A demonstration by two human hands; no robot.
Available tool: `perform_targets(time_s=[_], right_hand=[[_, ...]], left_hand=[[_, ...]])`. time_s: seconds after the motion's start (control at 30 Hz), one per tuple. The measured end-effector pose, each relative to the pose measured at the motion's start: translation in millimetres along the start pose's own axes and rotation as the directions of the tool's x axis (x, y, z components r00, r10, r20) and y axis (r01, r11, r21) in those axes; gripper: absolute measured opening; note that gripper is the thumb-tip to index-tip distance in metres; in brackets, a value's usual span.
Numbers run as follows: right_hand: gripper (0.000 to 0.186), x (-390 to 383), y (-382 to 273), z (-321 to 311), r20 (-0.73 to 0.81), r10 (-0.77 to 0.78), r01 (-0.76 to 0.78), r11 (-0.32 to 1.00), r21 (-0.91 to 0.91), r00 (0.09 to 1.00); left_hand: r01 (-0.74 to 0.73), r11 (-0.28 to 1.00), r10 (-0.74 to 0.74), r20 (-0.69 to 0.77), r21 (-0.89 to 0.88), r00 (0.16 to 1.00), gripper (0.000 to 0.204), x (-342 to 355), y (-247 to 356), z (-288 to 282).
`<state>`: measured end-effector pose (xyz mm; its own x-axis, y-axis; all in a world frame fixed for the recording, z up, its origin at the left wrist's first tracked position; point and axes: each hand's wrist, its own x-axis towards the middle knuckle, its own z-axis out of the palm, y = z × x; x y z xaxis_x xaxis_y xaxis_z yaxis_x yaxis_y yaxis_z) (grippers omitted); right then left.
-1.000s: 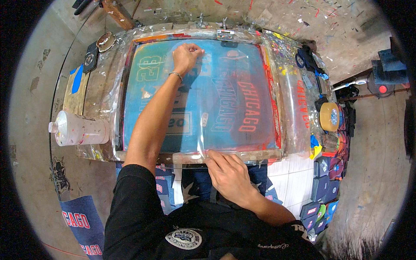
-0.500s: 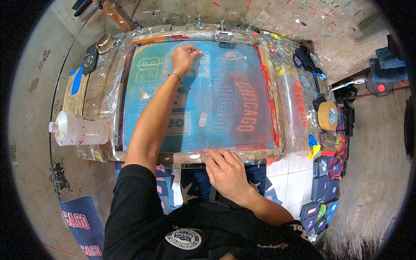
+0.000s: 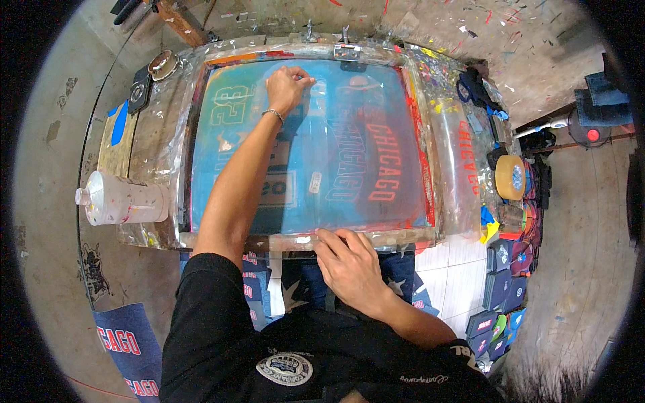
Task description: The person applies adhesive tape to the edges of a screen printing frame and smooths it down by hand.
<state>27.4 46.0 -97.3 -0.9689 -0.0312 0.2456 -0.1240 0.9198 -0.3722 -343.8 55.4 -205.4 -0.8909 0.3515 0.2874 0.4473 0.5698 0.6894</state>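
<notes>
Left forearm (image 3: pixel 234 180) hides part of blue mesh (image 3: pixel 317 151) in screen-printing frame (image 3: pixel 185 154) on workbench (image 3: pixel 153 138). Left hand (image 3: pixel 287 88) above mesh, pinched together, contents unclear. Right hand (image 3: pixel 353 265) at near rim (image 3: pixel 406 238), grip can't tell. Jug (image 3: pixel 131 199) left, tape roll (image 3: pixel 505 177) right.

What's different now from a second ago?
The right hand has edged slightly forward and left at the near rail; the pale streak seen beside its fingers no longer shows. The left hand, blue screen and white jug look unchanged.
</notes>
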Motion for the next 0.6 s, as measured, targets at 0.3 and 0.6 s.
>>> perform_targets(time_s=[0.3,0.6], right_hand=[[0.027,0.1,0.8,-0.2,0.050,-0.024,0.023,1.000,0.018,0.998],[0.027,1.8,-3.2,-0.1,0.086,-0.025,0.026,1.000,-0.001,0.996]], left_hand=[[0.006,1.000,-0.006,0.013,0.003,1.000,0.024,1.1,-3.2,2.5],[0.002,0.999,-0.003,-0.020,-0.052,1.000,0.024,1.0,-1.7,-0.4]])
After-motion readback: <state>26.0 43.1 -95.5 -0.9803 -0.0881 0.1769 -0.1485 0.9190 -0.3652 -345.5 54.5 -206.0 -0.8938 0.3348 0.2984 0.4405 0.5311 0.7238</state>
